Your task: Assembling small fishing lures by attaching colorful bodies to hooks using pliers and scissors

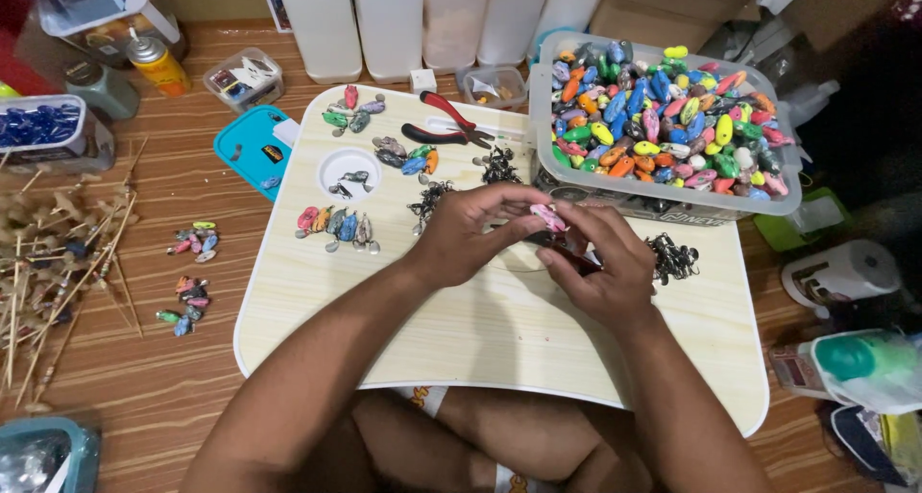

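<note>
**Pink lure body held over the lap bench**

In front of the clear tub (663,200) of coloured lure bodies, a small pink lure body (548,216) is pinched between the fingertips of both hands. The left hand (471,232) is closed on its near end; the right hand (600,263) is closed on it too, with a dark red-handled tool (574,257) tucked beneath. Left of the tub lie red pliers (444,120), heaps of dark metal hooks (428,201) and rows of finished lures (336,224) on the bench (499,339). A steady fingertip grip, kept low over the bench, is judged best, so a dropped piece is caught.
</note>
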